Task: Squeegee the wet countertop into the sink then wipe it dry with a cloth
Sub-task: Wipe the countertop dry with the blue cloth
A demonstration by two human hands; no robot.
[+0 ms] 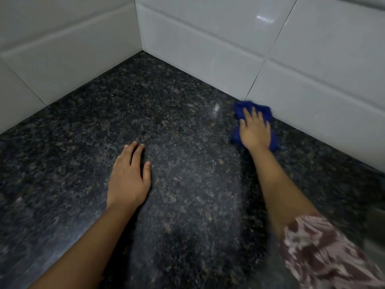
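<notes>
Under right hand (254, 130): blurred cloth (253, 109).

No readable text, label, brand or number shows anywhere (granite countertop (177, 142) and white wall tiles (208, 38) are unmarked).

Two bare forearms enter from the bottom edge, each ending in a bare hand with short, unpainted nails and no rings or watch. The left hand (128, 176) sits near 7 o'clock, its arm uncovered. The right hand (255, 132) lies toward 2 o'clock; a loose sleeve (320, 253), mauve with pale blotchy patterning, covers the upper arm at 5 o'clock.
</notes>
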